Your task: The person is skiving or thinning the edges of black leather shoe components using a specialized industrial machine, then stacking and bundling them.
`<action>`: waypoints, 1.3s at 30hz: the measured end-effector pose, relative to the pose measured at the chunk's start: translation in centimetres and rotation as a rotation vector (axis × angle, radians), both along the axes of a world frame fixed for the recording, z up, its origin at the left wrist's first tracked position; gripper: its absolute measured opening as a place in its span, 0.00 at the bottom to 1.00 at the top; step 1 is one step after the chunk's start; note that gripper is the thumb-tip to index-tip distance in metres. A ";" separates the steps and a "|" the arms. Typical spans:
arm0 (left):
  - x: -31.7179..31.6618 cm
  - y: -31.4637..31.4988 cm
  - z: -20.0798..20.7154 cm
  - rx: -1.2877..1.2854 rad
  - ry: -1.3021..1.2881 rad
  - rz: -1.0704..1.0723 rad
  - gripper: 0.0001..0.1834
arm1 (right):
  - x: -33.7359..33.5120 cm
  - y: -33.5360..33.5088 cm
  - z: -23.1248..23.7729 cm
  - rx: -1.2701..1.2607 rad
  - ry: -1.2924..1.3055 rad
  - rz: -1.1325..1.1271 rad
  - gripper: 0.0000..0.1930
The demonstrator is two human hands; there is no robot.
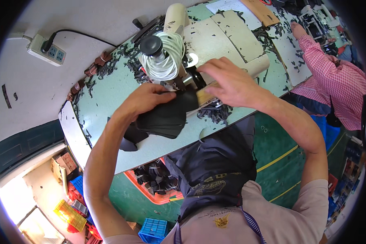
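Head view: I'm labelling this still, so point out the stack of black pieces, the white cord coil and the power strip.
Stack of black pieces (162, 116): head view, top piece.
White cord coil (169, 65): head view, lower loops.
Power strip (55, 53): head view, socket face.

A black plug (47, 44) sits in the white power strip (55, 54); down on the green floor (272, 142), a blue crate (153, 230)!

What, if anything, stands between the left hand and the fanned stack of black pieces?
Nothing visible does: the left hand is right at the stack of black pieces, its thumb over the upper edge. The coiled white cord lies beyond the hand, not between them.
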State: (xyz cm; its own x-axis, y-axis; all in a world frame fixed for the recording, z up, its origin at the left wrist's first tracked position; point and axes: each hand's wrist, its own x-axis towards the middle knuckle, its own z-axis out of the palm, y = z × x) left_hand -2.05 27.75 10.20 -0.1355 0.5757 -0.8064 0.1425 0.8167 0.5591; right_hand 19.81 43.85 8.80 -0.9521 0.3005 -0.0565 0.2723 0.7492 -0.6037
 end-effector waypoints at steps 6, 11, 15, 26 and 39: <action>0.1 -1.5 -0.8 0.083 -0.036 0.043 0.12 | -1.0 0.5 -0.3 0.221 0.006 0.186 0.25; -0.2 -1.1 0.1 -0.062 0.069 0.012 0.14 | -0.8 2.0 1.6 0.001 -0.272 0.155 0.12; 0.3 0.3 0.0 -0.002 0.079 0.005 0.15 | -0.7 2.3 2.4 -0.037 -0.225 0.217 0.11; -0.1 0.2 0.6 -0.062 0.105 -0.028 0.18 | -1.2 2.1 2.5 -0.010 -0.188 0.208 0.14; -0.6 -1.2 -0.2 0.016 0.156 0.001 0.14 | -0.3 2.2 1.9 -0.044 -0.194 0.229 0.16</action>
